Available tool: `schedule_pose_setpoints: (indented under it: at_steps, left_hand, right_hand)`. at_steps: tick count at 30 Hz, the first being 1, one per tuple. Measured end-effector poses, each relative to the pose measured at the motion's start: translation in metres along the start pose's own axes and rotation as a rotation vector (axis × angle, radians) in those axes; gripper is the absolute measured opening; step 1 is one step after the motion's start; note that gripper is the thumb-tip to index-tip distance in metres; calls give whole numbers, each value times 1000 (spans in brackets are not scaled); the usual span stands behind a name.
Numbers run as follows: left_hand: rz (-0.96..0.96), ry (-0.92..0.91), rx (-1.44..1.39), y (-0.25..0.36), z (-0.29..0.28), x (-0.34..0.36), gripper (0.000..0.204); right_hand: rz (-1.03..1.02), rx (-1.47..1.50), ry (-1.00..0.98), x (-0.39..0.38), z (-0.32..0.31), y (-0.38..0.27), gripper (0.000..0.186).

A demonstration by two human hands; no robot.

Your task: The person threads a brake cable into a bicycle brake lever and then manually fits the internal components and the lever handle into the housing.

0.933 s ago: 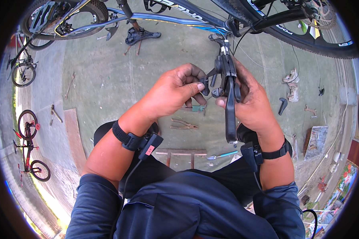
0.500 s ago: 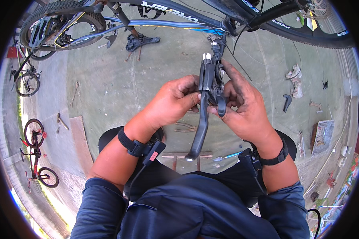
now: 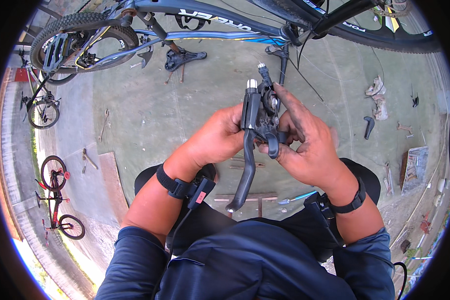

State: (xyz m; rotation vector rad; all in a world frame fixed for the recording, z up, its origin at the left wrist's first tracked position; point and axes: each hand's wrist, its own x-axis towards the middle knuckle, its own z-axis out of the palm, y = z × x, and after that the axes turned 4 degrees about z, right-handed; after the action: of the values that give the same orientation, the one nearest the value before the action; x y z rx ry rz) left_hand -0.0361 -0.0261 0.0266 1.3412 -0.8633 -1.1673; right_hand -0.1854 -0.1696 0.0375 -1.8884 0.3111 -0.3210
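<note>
Between my two hands is a black bicycle brake and shift lever (image 3: 251,120), its long lever blade pointing down toward my lap. My left hand (image 3: 219,135) grips the lever body from the left, thumb near the blade's pivot. On the other side, my right hand (image 3: 307,142) holds the shifter part, with its index finger stretched up along the mechanism and its thumb by the small curved shift paddle. Blackened grime marks the right fingers. A silver barrel end tops the lever body. The fingertips behind it are hidden.
An upside-down bicycle (image 3: 225,25) spans the far side, its saddle (image 3: 184,59) on the floor. Pliers (image 3: 89,159) lie at left, a black grip (image 3: 369,127) and a wrench (image 3: 405,127) at right. A tool box (image 3: 414,170) stands near my right arm. Another bicycle (image 3: 55,197) is far left.
The view has shifted slightly, so the surroundings sit farther right. The lever has come a little lower and nearer; both hands keep their hold on it.
</note>
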Motion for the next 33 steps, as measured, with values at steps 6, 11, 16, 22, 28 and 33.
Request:
schedule_pose_setpoints:
  at_steps: [6,11,16,22,28,33]
  left_hand:
    - [115,50,355,-7,2,-1,29]
    - [119,102,308,-10,2,-2,28]
    - [163,13,550,-9,-5,1,27]
    - [-27,14,-1,-1,1,5,25]
    - [-81,22,-85,-5,1,5,24]
    - [-99,75,-10,-9,-2,4,24]
  right_hand:
    - [-55,-85,12,0,3,-5,92]
    - [-46,-134,41,0,5,-12,92]
    - [-41,-86,82,0,7,-7,86]
    - [93,119,50,3,3,6,79]
    - [179,303,-58,5,-2,10,81]
    - [133,486,-153,6,-7,9,81]
